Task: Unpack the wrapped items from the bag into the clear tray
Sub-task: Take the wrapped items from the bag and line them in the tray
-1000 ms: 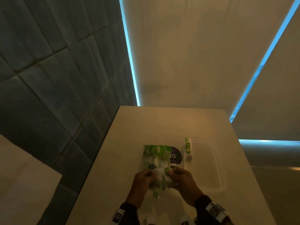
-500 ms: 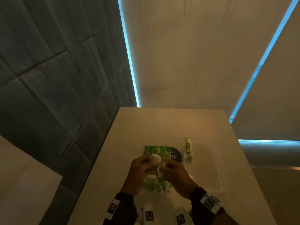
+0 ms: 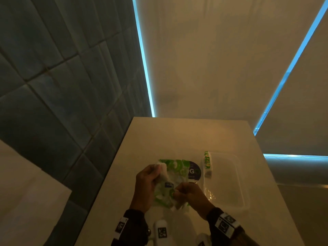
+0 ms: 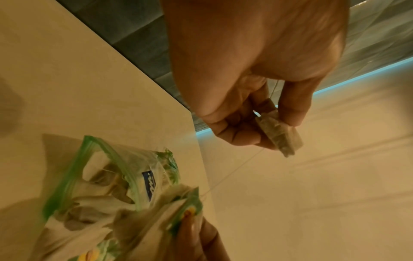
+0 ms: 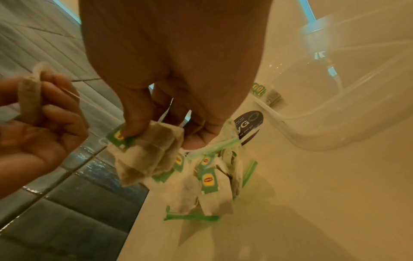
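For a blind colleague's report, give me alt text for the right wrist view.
The right hand pinches a cluster of tea bags at the zip bag mouth, while the left hand holds one tea bag apart; the clear tray sits behind.

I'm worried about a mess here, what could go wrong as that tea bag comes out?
1. A taut string runs from the tea bag in the left hand to the clump pinched by the right hand; pulling may snap it or tear a bag.
2. The zip bag hangs open, so others could spill onto the counter, not the tray.
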Action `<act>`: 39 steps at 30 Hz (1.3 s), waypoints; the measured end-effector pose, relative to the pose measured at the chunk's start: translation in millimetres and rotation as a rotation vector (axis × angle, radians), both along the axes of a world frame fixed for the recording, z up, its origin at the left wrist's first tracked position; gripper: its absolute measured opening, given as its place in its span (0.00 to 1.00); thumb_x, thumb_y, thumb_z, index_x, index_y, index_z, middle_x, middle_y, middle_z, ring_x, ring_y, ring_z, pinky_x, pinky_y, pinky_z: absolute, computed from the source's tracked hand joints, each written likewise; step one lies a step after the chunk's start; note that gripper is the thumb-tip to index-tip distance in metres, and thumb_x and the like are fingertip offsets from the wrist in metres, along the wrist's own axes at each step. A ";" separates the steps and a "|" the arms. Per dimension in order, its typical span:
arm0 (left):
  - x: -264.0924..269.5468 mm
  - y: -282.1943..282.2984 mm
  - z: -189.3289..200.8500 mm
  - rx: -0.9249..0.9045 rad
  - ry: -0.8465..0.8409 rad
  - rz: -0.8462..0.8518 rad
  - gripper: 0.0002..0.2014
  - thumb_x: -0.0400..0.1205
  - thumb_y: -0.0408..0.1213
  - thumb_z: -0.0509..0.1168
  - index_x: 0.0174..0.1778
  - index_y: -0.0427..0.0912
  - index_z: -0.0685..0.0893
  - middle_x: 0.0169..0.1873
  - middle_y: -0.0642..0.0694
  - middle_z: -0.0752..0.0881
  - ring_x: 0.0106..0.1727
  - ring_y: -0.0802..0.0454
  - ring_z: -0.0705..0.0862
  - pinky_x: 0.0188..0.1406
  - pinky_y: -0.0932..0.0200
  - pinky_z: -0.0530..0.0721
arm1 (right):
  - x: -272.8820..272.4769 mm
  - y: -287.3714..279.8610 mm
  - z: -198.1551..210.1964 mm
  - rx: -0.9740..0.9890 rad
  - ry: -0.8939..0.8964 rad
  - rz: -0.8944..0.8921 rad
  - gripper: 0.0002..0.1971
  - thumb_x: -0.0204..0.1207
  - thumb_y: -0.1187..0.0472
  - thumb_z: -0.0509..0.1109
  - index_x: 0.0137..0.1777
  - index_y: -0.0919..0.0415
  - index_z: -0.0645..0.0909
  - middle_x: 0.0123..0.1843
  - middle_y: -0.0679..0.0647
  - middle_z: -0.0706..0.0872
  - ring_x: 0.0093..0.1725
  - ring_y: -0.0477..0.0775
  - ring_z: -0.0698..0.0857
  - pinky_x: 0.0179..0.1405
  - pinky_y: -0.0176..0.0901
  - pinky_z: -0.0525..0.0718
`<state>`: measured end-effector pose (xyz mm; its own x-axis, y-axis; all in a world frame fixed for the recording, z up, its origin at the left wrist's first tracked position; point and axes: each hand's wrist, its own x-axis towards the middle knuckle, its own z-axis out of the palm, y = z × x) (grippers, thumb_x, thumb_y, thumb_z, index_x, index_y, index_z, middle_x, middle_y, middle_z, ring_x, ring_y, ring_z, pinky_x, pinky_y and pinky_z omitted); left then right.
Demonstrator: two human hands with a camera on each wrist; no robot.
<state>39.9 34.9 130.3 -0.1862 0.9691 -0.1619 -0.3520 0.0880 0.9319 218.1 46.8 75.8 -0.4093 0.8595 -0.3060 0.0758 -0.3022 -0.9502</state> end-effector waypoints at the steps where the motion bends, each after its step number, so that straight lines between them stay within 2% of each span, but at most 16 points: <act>1: -1.9 0.3 0.2 0.009 -0.004 0.011 0.14 0.78 0.41 0.67 0.32 0.35 0.79 0.33 0.40 0.75 0.41 0.45 0.75 0.52 0.48 0.76 | 0.8 0.0 -0.2 0.011 -0.013 -0.010 0.08 0.76 0.65 0.73 0.43 0.73 0.83 0.42 0.61 0.87 0.44 0.55 0.87 0.48 0.44 0.88; 3: -4.3 1.6 1.1 0.020 0.002 0.027 0.15 0.79 0.42 0.66 0.29 0.38 0.76 0.32 0.41 0.71 0.41 0.44 0.72 0.55 0.46 0.75 | 2.7 -1.0 -0.8 0.002 0.003 -0.036 0.05 0.76 0.68 0.72 0.39 0.69 0.83 0.39 0.58 0.87 0.42 0.51 0.87 0.43 0.36 0.86; 4: -4.9 1.7 0.7 0.006 0.018 0.049 0.15 0.80 0.41 0.66 0.28 0.39 0.77 0.32 0.40 0.72 0.42 0.44 0.75 0.54 0.46 0.76 | 3.8 -2.0 -0.2 -0.005 0.029 -0.044 0.06 0.76 0.69 0.72 0.38 0.67 0.84 0.38 0.57 0.87 0.40 0.52 0.87 0.41 0.35 0.85; 6: -6.1 2.4 -0.9 -0.018 0.066 0.101 0.13 0.80 0.36 0.67 0.31 0.36 0.80 0.32 0.39 0.79 0.42 0.47 0.82 0.48 0.49 0.80 | 6.7 -4.3 0.0 -0.026 0.104 -0.059 0.06 0.75 0.69 0.73 0.37 0.66 0.85 0.37 0.58 0.89 0.40 0.57 0.88 0.41 0.41 0.87; 8: -7.6 2.4 -5.0 -0.044 0.194 0.150 0.06 0.78 0.33 0.71 0.38 0.35 0.83 0.33 0.41 0.86 0.38 0.48 0.85 0.42 0.50 0.84 | 9.3 -5.9 -0.5 -0.044 0.170 -0.081 0.05 0.74 0.68 0.74 0.39 0.69 0.86 0.39 0.63 0.89 0.40 0.65 0.88 0.41 0.51 0.88; 10: -9.5 1.5 -10.7 -0.083 0.332 0.150 0.05 0.77 0.30 0.73 0.41 0.39 0.82 0.34 0.38 0.88 0.36 0.46 0.86 0.37 0.47 0.88 | 10.8 -5.3 -3.4 -0.061 0.215 -0.112 0.07 0.74 0.67 0.74 0.43 0.73 0.86 0.42 0.70 0.88 0.43 0.72 0.88 0.41 0.55 0.88; 12: -9.6 -0.1 -18.3 -0.093 0.563 0.092 0.09 0.76 0.27 0.70 0.35 0.46 0.81 0.28 0.43 0.86 0.30 0.47 0.84 0.34 0.47 0.86 | 10.3 -3.8 -5.1 -0.085 0.272 -0.136 0.08 0.75 0.66 0.73 0.45 0.74 0.85 0.47 0.76 0.87 0.46 0.74 0.87 0.43 0.56 0.88; 15: -3.9 -6.4 -25.0 -0.132 0.762 -0.050 0.15 0.78 0.26 0.64 0.33 0.51 0.87 0.27 0.50 0.87 0.29 0.51 0.84 0.29 0.58 0.82 | 7.9 1.0 -3.4 -0.117 0.317 -0.167 0.07 0.75 0.67 0.73 0.45 0.73 0.86 0.45 0.72 0.87 0.46 0.71 0.87 0.45 0.57 0.88; 18: 3.7 -9.1 -21.4 -0.177 0.603 -0.160 0.11 0.83 0.32 0.65 0.43 0.50 0.90 0.38 0.48 0.90 0.34 0.52 0.87 0.32 0.59 0.86 | 6.1 5.4 -2.1 -0.090 0.291 -0.176 0.06 0.76 0.68 0.72 0.45 0.73 0.86 0.43 0.68 0.87 0.43 0.65 0.86 0.43 0.54 0.86; 20: 8.9 -10.2 -16.7 -0.206 0.482 -0.184 0.07 0.82 0.36 0.67 0.43 0.47 0.91 0.37 0.46 0.91 0.34 0.51 0.89 0.34 0.55 0.88 | 5.5 7.0 -1.3 -0.073 0.276 -0.173 0.05 0.76 0.68 0.72 0.45 0.72 0.86 0.42 0.66 0.87 0.41 0.62 0.85 0.43 0.53 0.86; 24: 9.4 -7.8 -22.1 -0.226 0.520 -0.157 0.04 0.77 0.35 0.73 0.37 0.44 0.91 0.33 0.45 0.91 0.34 0.50 0.88 0.37 0.49 0.89 | 2.3 7.6 0.7 -0.085 0.256 -0.175 0.04 0.75 0.69 0.71 0.44 0.72 0.85 0.40 0.62 0.87 0.39 0.59 0.86 0.40 0.50 0.86; 27: 7.1 -7.4 -26.1 -0.259 0.503 -0.106 0.05 0.76 0.35 0.74 0.34 0.46 0.92 0.33 0.46 0.91 0.35 0.51 0.89 0.35 0.54 0.88 | 3.9 10.3 -3.6 -0.104 0.230 -0.242 0.07 0.76 0.70 0.71 0.47 0.77 0.84 0.45 0.67 0.88 0.44 0.63 0.87 0.45 0.52 0.88; 30: 7.4 -9.5 -24.8 -0.264 0.428 -0.045 0.04 0.78 0.33 0.72 0.38 0.42 0.92 0.32 0.47 0.91 0.31 0.55 0.89 0.27 0.59 0.85 | 9.4 12.9 -8.4 -0.141 0.220 -0.334 0.09 0.77 0.69 0.71 0.51 0.77 0.85 0.53 0.74 0.87 0.52 0.71 0.88 0.54 0.61 0.88; 32: 7.8 -9.7 -25.7 -0.272 0.380 -0.014 0.04 0.79 0.31 0.70 0.40 0.40 0.91 0.32 0.47 0.91 0.29 0.57 0.89 0.25 0.60 0.85 | 12.9 13.1 -7.3 -0.168 0.232 -0.372 0.10 0.77 0.69 0.71 0.52 0.78 0.84 0.53 0.74 0.87 0.54 0.72 0.87 0.54 0.62 0.88; 36: 9.2 -6.7 -31.2 -0.284 0.326 -0.009 0.03 0.79 0.32 0.71 0.43 0.41 0.91 0.40 0.40 0.91 0.35 0.48 0.90 0.31 0.53 0.88 | 11.0 9.1 3.4 -0.192 0.287 -0.287 0.11 0.77 0.68 0.71 0.52 0.79 0.83 0.53 0.70 0.87 0.53 0.67 0.87 0.49 0.52 0.88; 39: 13.8 -5.0 -32.0 -0.267 0.306 -0.006 0.05 0.78 0.32 0.71 0.48 0.38 0.90 0.42 0.38 0.91 0.40 0.42 0.90 0.32 0.53 0.89 | 1.2 8.0 10.4 -0.195 0.301 -0.244 0.10 0.77 0.68 0.72 0.53 0.76 0.84 0.50 0.67 0.89 0.51 0.66 0.88 0.48 0.52 0.87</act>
